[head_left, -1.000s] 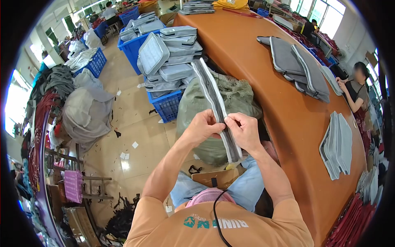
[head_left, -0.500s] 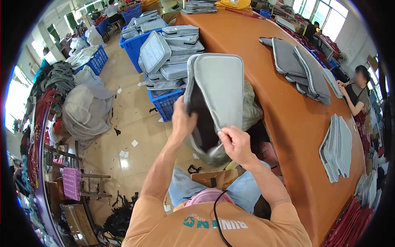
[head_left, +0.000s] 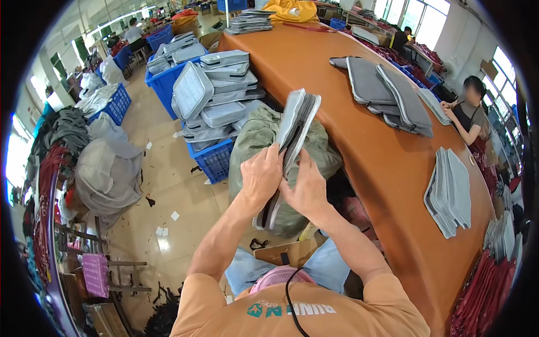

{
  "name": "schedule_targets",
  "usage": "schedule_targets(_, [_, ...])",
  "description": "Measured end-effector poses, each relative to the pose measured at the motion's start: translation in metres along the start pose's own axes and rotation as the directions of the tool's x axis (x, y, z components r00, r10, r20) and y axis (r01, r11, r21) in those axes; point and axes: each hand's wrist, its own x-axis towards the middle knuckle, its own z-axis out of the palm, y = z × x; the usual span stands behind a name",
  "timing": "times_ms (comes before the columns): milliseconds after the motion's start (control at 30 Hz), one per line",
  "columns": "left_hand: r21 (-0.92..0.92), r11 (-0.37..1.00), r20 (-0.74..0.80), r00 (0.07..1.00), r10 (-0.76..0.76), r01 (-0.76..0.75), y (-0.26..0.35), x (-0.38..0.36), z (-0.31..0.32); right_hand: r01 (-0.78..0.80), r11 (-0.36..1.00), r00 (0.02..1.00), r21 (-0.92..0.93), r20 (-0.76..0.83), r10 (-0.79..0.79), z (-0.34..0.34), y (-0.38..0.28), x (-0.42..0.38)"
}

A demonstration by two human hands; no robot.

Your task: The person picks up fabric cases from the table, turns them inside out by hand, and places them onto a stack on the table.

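Note:
Upright and edge-on before me is a light grey zippered sleeve case (head_left: 293, 119), its dark zip edge facing me. My left hand (head_left: 261, 175) presses against its left side with the fingers closed on it. From the right, my right hand (head_left: 306, 182) grips the same case, thumb near the zip edge. The lower end of the case shows beneath my wrists. Just behind it bulges a greenish sack (head_left: 247, 143), partly covered by my hands and the case.
On the right stands an orange-brown table (head_left: 387, 208) bearing dark grey cases (head_left: 370, 84) and a light grey stack (head_left: 449, 194). Blue crates (head_left: 213, 163) heaped with grey cases are ahead left. A person (head_left: 474, 118) sits beyond the table. Cardboard (head_left: 289, 251) lies by my knees.
The case has turned from showing its broad face and gaping opening to standing edge-on, narrowed between my hands. Both hands have come closer together, and the view has shifted slightly.

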Motion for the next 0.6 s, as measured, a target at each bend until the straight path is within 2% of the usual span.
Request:
schedule_targets(133, [-0.059,0.997,0.064,0.997,-0.035,0.039,-0.009,-0.012,-0.001,-0.025,1.0,0.993,-0.002,0.114,0.025,0.006,-0.003,-0.003])
schedule_targets(267, [-0.028,0.999,-0.055,0.998,-0.028,0.027,-0.002,-0.021,-0.001,-0.205,0.971,0.969,-0.122,0.117,0.22,0.0,0.013,0.012])
schedule_targets(333, [0.015,1.0,-0.087,0.996,-0.016,0.017,-0.006,-0.015,-0.017,-0.004,1.0,1.0,-0.029,-0.009,0.004,0.0,0.04,0.012])
schedule_targets(367, [-0.016,0.99,-0.035,0.989,-0.141,0.14,-0.024,-0.013,-0.029,-0.132,0.984,0.99,-0.117,0.024,0.136,-0.019,0.041,0.019])
schedule_targets(433, [-0.046,0.956,-0.118,0.949,-0.293,0.289,-0.075,-0.005,-0.058,-0.381,0.923,0.925,0.063,0.014,0.381,-0.061,0.062,0.028])
schedule_targets(500, [-0.087,0.829,0.033,0.833,-0.552,0.553,-0.094,-0.005,-0.082,-0.231,0.969,0.971,0.09,-0.033,0.235,-0.071,0.075,0.029])
schedule_targets(533, [-0.085,0.837,0.023,0.841,-0.541,0.541,-0.096,0.005,-0.08,-0.224,0.969,0.972,0.1,-0.046,0.229,-0.064,0.076,0.033])
schedule_targets(600, [0.127,0.788,0.144,0.774,-0.616,0.603,-0.1,0.002,-0.067,-0.311,0.949,0.949,0.054,0.075,0.307,-0.043,0.072,0.019])
